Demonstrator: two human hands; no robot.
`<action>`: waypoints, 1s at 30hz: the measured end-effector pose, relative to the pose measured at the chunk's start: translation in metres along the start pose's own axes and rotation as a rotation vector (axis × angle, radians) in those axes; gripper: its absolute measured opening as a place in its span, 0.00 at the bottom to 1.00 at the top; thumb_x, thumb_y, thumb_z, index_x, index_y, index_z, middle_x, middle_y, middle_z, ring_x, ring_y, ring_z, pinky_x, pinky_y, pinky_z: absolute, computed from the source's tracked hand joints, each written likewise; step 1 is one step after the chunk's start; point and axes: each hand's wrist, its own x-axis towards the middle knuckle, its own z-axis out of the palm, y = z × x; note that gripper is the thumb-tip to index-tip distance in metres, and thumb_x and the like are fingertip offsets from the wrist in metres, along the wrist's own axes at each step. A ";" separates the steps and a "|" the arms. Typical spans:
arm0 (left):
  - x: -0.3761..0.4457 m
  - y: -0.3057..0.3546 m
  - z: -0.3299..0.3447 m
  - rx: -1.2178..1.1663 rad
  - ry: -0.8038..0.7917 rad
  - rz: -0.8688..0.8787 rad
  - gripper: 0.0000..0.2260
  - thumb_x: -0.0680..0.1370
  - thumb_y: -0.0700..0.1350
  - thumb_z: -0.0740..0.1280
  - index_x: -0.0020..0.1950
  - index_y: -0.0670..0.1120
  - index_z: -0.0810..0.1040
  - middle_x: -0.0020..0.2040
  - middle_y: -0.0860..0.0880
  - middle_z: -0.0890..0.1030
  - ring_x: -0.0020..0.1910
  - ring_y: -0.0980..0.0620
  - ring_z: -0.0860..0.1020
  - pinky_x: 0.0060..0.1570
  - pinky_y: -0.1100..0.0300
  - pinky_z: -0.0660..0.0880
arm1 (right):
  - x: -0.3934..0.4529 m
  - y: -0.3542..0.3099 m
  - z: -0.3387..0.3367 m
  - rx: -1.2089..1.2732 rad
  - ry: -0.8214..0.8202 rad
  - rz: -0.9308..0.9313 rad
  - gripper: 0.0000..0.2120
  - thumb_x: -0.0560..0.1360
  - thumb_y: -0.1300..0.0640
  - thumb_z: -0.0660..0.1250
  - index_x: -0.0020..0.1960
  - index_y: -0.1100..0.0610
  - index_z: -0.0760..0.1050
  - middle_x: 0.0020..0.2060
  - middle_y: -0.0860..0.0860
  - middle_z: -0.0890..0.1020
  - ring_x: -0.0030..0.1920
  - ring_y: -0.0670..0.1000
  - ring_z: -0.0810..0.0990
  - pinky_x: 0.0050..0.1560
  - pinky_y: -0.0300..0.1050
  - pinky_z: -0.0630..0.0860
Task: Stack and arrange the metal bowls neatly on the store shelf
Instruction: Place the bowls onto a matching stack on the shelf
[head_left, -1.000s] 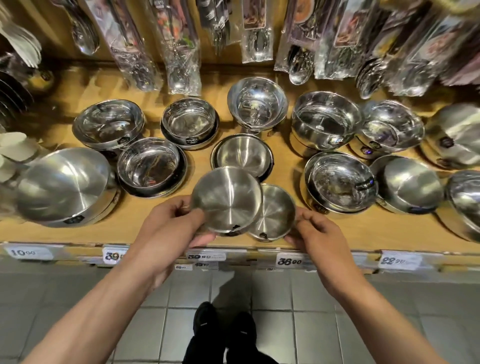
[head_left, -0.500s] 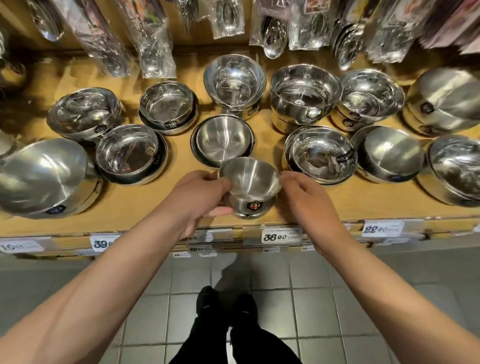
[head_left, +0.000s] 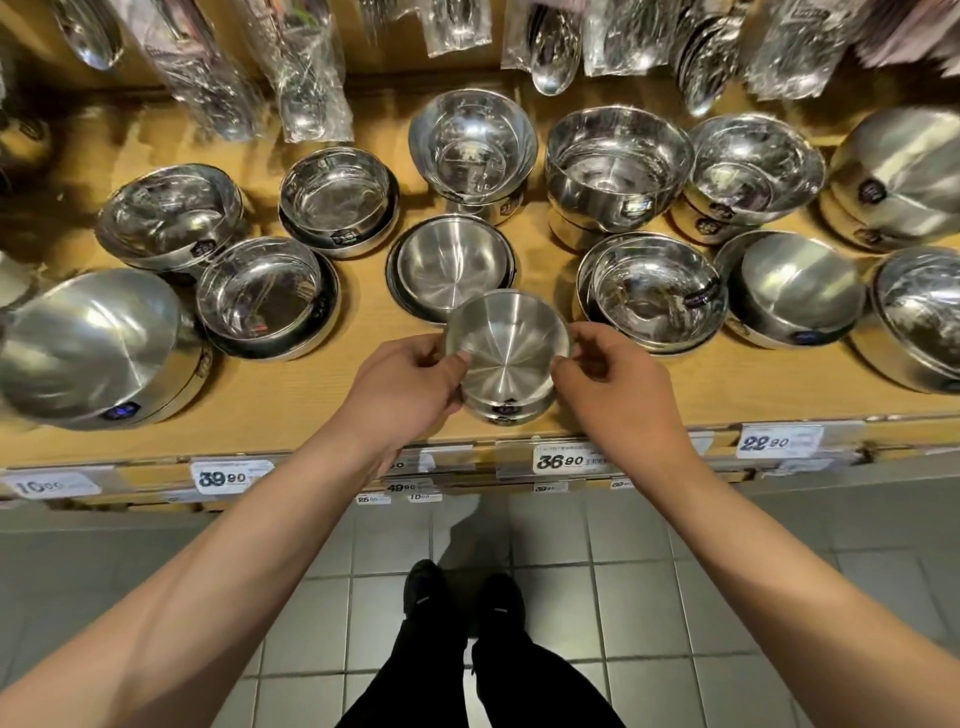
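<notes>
A small stack of brushed metal bowls (head_left: 506, 353) sits near the front edge of the wooden shelf (head_left: 322, 405), one bowl nested in another. My left hand (head_left: 410, 384) pinches the stack's left rim with thumb and fingers. My right hand (head_left: 618, 384) grips its right rim. Just behind it lies a flat stack of similar bowls (head_left: 452, 265). Several other stacks of shiny bowls fill the shelf on both sides.
A big tilted bowl (head_left: 98, 343) lies at the far left and deep bowl stacks (head_left: 654, 291) stand close on the right. Bagged spoons and ladles (head_left: 311, 67) hang over the back. Price tags (head_left: 566, 460) line the shelf edge above a tiled floor.
Two separate small bowls, one in each hand a second ago, are now nested into one stack on the shelf front. Both hands have closed in on its rim.
</notes>
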 end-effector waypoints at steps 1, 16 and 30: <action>0.001 0.000 -0.001 -0.013 -0.006 -0.003 0.06 0.82 0.46 0.68 0.51 0.52 0.85 0.48 0.46 0.88 0.50 0.47 0.86 0.51 0.55 0.84 | 0.000 0.000 0.000 0.018 0.003 0.008 0.05 0.76 0.59 0.69 0.51 0.51 0.79 0.43 0.55 0.84 0.45 0.52 0.81 0.46 0.43 0.77; 0.004 -0.004 -0.003 -0.112 -0.017 -0.040 0.09 0.82 0.43 0.68 0.60 0.46 0.83 0.54 0.46 0.86 0.52 0.48 0.85 0.51 0.57 0.83 | -0.008 -0.003 0.003 0.030 0.037 -0.005 0.16 0.78 0.60 0.69 0.65 0.53 0.80 0.47 0.50 0.86 0.47 0.43 0.82 0.44 0.23 0.72; 0.013 -0.007 0.002 -0.137 0.098 -0.061 0.09 0.82 0.46 0.67 0.47 0.45 0.85 0.48 0.41 0.87 0.47 0.44 0.87 0.49 0.50 0.85 | -0.001 -0.006 0.001 -0.087 0.050 0.020 0.15 0.78 0.58 0.68 0.63 0.53 0.82 0.40 0.46 0.86 0.37 0.41 0.79 0.35 0.25 0.70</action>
